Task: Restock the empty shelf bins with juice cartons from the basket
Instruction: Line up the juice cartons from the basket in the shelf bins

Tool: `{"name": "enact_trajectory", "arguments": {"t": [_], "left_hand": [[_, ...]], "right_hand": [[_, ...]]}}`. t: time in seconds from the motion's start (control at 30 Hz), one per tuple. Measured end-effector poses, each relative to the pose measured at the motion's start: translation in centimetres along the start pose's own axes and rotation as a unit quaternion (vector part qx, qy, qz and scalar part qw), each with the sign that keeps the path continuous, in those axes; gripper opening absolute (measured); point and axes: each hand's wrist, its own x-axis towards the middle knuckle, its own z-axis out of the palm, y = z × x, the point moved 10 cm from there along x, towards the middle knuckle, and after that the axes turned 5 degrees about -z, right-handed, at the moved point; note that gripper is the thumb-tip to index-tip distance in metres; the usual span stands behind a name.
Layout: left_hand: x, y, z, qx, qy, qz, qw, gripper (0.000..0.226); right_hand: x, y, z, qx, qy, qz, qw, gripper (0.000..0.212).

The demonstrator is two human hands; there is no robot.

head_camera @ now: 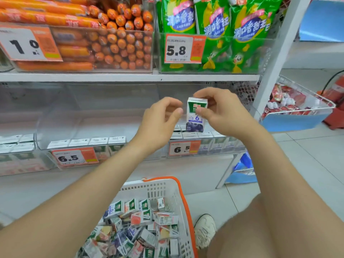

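Now both forearms reach forward from the bottom of the view, and the hands meet at chest height in front of the lower shelf. The right hand (221,112) pinches a juice carton (197,114) upright, with the thumb on its near face and the fingers curled over the top edge and far side. The left hand (160,120) is curled with thumb and forefinger tips together just beside the carton's left edge; whether they touch it cannot be told. The carton hangs above the rear of the right-hand clear bin (223,146), which already holds rows of cartons. It has a green top panel, a blue "6" on white and blueberries at the bottom. That bin's orange price tag (184,148) reads 6.5, as does the tag (74,158) on the middle bin (61,127). Below, a white basket (167,190) with an orange rim holds a jumble of loose cartons (141,220). On the upper shelf, the tag (177,49) in front of green packs (247,30) printed 润口香甜王 reads 5.8.
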Motion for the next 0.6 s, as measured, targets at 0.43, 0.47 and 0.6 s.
{"name": "enact_trajectory", "arguments": {"t": [0.43,0.47,0.6], "left_hand": [[-4.2,-3.5,5.9,0.364,-0.089,0.196,0.906,0.034],[-4.2,-3.7,6.0,0.368,-0.097,0.197,0.903,0.04],[-4.3,-3.7,5.8,0.351,-0.128,0.205,0.905,0.049]], "right_hand": [[1.3,10.2,7.2,-0.098,-0.163,0.109,0.976,0.041],[1.1,10.6,7.9,-0.09,-0.187,0.122,0.97,0.042],[0.6,10.4,9.0,-0.077,-0.219,0.162,0.959,0.041]]}}
